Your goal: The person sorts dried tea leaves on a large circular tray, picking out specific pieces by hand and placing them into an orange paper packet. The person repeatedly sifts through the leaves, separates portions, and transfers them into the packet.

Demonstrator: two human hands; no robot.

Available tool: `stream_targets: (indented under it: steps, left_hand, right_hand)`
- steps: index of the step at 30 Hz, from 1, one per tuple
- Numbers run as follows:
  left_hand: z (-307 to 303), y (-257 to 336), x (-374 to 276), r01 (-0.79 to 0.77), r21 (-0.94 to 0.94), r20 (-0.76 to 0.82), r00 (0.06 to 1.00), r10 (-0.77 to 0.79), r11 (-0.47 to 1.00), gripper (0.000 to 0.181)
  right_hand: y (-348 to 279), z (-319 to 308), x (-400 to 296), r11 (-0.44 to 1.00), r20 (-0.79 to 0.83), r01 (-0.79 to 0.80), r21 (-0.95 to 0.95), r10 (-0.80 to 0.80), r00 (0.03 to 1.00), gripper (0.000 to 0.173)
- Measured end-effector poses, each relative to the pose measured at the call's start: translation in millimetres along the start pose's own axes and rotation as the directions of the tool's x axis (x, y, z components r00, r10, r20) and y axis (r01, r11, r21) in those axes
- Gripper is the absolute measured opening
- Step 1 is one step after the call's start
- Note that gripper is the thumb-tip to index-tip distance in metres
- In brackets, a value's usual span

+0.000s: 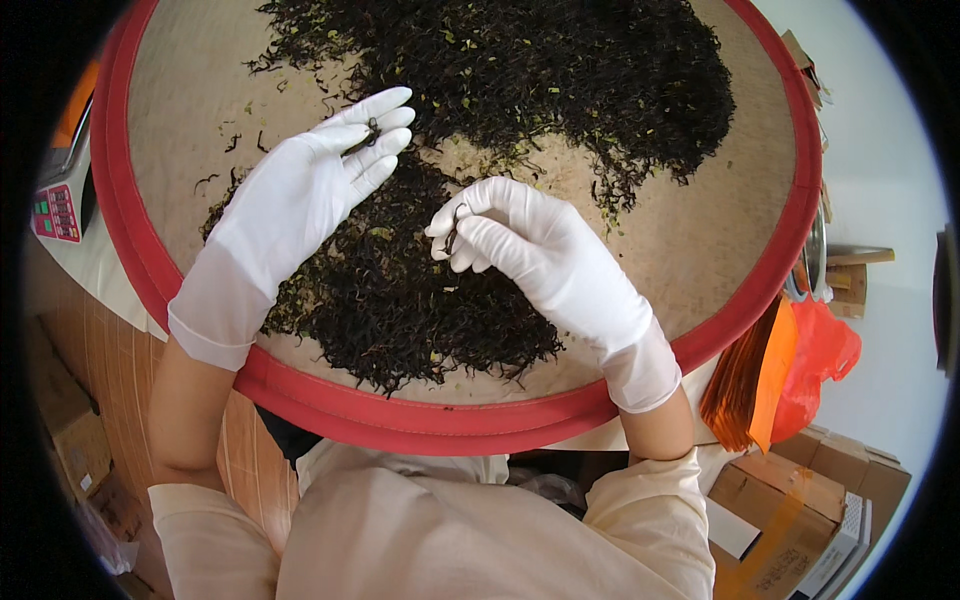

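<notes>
A round tray (720, 247) with a red fabric rim holds piles of dark, twisted dried leaves, probably tea, flecked with yellow-green bits. The larger pile (540, 67) lies at the far side, the smaller pile (420, 300) at the near side. My left hand (300, 172), in a white glove, is over the tray's left part, palm turned up, a dark leaf strand (371, 133) held between its thumb and fingers. Right of it, my gloved right hand (525, 240) is above the near pile, its thumb and forefinger pinched on a thin dark strand (452, 229).
A device with a pink keypad (57, 214), perhaps a scale, stands left of the tray. Orange folded sheets (750, 375) and a red plastic bag (817, 360) are at the right. Cardboard boxes (780, 502) stand at the lower right, others at the lower left.
</notes>
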State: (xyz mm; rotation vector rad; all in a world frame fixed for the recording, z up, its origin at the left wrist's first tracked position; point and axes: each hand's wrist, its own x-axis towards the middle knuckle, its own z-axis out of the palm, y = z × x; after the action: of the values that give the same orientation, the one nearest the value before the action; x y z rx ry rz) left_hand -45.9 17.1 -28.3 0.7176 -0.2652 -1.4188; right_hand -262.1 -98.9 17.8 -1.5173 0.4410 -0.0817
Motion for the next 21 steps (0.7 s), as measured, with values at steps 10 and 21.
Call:
stream_targets:
  steps: [10, 21]
  left_hand:
    - [23, -3, -7, 0.049, 0.071, -0.070, 0.997, -0.044, 0.996, 0.045]
    - [44, -12, -9, 0.350, -0.026, 0.078, 0.935, -0.347, 0.936, 0.052]
  right_hand:
    - [-8, -10, -1, 0.918, 0.092, -0.174, 0.356, 0.151, 0.984, 0.031]
    - [-7, 1, 3, 0.839, -0.229, 0.301, -0.453, -0.436, 0.870, 0.017]
